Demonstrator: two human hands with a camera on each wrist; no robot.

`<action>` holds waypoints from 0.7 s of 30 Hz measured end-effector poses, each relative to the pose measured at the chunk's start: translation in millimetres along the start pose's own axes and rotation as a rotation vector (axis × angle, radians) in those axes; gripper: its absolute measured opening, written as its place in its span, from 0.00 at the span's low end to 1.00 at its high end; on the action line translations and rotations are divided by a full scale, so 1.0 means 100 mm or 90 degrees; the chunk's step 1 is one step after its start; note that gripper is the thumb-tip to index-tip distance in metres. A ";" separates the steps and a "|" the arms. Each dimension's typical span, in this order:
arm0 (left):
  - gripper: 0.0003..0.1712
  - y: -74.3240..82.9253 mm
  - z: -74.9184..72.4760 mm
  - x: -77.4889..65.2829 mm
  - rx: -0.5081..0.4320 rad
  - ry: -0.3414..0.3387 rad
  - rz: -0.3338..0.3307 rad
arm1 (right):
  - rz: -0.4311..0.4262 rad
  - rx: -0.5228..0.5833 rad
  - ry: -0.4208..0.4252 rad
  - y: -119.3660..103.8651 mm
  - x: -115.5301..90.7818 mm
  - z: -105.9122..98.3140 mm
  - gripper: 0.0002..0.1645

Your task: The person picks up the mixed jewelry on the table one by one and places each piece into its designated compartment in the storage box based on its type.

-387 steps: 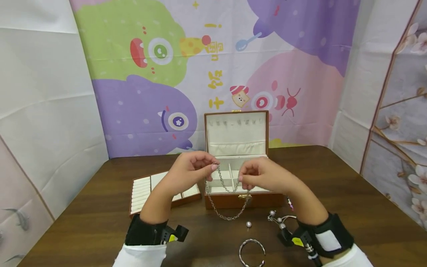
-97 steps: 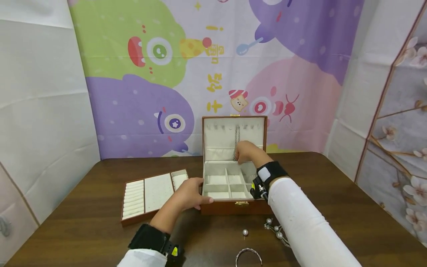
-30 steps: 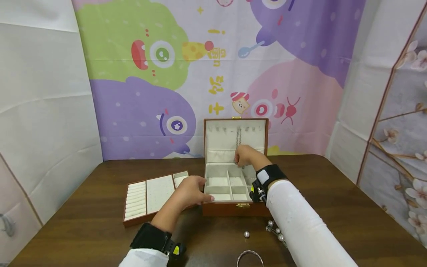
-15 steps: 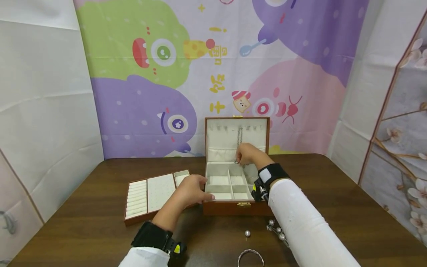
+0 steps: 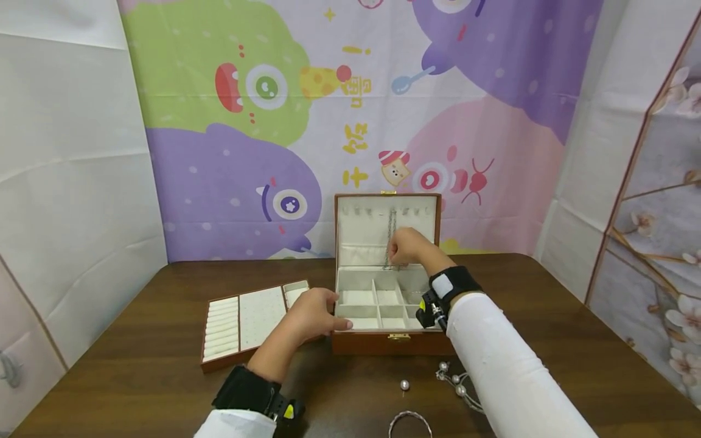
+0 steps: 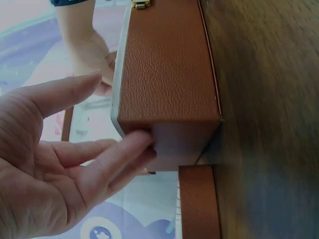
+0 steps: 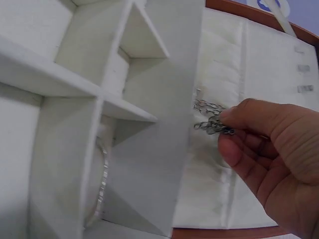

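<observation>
The right hand (image 5: 411,246) pinches a silver chain (image 7: 207,106) at an open box (image 5: 361,344). The left hand (image 5: 312,316), fingers relaxed, touches the box.

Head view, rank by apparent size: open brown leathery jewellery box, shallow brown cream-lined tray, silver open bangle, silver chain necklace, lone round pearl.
1. Jewellery box
2. Tray
3. Bangle and necklace, unranked: frame edge cuts the bangle, right hand hides part of the necklace
4. Pearl
</observation>
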State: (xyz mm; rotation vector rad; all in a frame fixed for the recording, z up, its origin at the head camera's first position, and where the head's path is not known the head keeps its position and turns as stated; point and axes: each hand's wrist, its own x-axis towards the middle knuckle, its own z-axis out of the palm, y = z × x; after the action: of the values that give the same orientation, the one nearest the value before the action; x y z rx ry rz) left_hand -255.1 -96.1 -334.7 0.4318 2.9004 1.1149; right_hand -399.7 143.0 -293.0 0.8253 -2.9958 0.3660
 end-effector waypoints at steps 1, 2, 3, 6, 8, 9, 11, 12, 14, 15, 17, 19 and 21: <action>0.34 0.01 0.00 0.00 0.015 0.012 0.009 | 0.000 0.006 0.005 0.00 -0.01 -0.03 0.17; 0.32 0.03 0.00 -0.01 0.031 0.027 0.018 | 0.004 0.014 0.009 0.01 -0.01 -0.06 0.17; 0.31 0.04 0.00 -0.01 0.047 0.041 0.028 | 0.009 0.020 0.010 0.01 -0.02 -0.09 0.18; 0.28 0.12 -0.03 -0.01 0.085 0.088 0.052 | 0.019 0.033 0.017 0.01 -0.03 -0.18 0.18; 0.27 0.20 -0.07 0.02 0.092 0.100 0.060 | 0.020 0.034 0.028 0.02 -0.03 -0.23 0.17; 0.27 0.24 -0.09 0.04 0.094 0.100 0.060 | 0.018 0.034 0.033 0.03 -0.04 -0.26 0.17; 0.27 0.32 -0.13 0.10 0.097 0.092 0.053 | 0.016 0.035 0.046 0.03 -0.04 -0.29 0.15; 0.26 0.36 -0.14 0.14 0.096 0.084 0.050 | 0.014 0.035 0.051 0.03 -0.04 -0.31 0.14; 0.26 0.43 -0.17 0.23 0.097 0.061 0.040 | 0.014 0.037 0.059 0.02 -0.05 -0.33 0.12; 0.26 0.46 -0.18 0.29 0.099 0.050 0.035 | 0.015 0.038 0.061 0.02 -0.05 -0.34 0.12; 0.26 0.51 -0.19 0.42 0.098 0.025 0.030 | 0.017 0.037 0.066 0.01 -0.06 -0.36 0.10; 0.26 0.56 -0.19 0.55 0.094 0.008 0.025 | 0.019 0.036 0.072 0.01 -0.06 -0.38 0.09; 0.26 0.60 -0.18 0.69 0.099 0.006 0.022 | 0.019 0.035 0.078 0.01 -0.07 -0.39 0.08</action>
State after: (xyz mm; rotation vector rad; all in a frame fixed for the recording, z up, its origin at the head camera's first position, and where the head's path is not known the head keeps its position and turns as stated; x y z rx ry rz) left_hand -307.9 -47.8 -274.8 0.4831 3.0108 0.8996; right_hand -396.2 156.7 -255.8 0.7336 -2.8991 0.4842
